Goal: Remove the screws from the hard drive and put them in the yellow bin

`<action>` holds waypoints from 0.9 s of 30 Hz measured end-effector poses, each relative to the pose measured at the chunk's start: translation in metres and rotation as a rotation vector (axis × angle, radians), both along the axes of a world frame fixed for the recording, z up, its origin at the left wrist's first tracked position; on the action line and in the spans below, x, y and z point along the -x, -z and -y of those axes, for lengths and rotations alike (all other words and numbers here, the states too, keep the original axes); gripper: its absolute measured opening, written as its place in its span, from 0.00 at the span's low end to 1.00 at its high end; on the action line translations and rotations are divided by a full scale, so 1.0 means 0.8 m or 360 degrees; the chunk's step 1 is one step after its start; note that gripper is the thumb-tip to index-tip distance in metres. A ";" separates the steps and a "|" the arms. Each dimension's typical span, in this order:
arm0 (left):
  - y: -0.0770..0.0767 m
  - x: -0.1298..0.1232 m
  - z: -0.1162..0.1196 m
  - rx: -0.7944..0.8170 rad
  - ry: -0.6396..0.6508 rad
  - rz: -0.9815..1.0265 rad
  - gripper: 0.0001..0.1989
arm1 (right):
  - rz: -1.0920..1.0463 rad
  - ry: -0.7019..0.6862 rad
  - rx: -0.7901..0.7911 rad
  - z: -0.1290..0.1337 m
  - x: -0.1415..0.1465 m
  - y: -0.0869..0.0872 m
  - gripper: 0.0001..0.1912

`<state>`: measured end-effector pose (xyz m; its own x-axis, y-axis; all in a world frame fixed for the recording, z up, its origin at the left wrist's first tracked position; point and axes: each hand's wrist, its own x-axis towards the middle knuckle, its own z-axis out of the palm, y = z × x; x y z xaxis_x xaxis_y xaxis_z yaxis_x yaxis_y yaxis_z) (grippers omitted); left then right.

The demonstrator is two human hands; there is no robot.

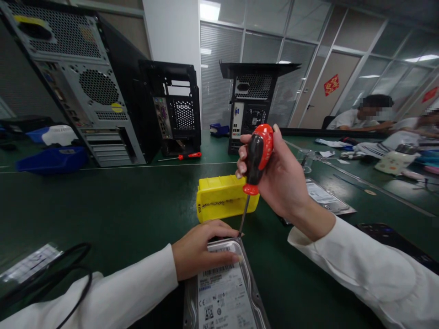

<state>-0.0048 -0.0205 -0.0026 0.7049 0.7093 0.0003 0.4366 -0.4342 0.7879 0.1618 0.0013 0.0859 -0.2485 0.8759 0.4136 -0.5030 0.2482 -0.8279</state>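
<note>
Matte dark-green table [137, 201] up front, thin pale line running across it. Behind: plain white wall column [171, 32], then tall glass partition [264, 50] in pale metal framing, white slatted blinds [219, 87] lower down. Bright white rectangular light panel [210, 10] at top; through the glass or reflected, can't tell. Right: beige door [348, 73], dark lever handle [310, 106], red diamond-shaped paper decoration [331, 85]. More framed glass panels [393, 43] beyond, carrying light streaks.
</note>
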 end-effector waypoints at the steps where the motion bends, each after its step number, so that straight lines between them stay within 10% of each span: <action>1: -0.001 0.000 0.000 0.0006 0.0002 -0.0004 0.21 | -0.0011 -0.0017 -0.0005 0.001 0.000 0.000 0.21; 27: 0.005 -0.001 0.000 -0.0033 -0.0019 -0.0003 0.21 | 0.0001 -0.0146 0.0019 -0.002 -0.004 -0.001 0.21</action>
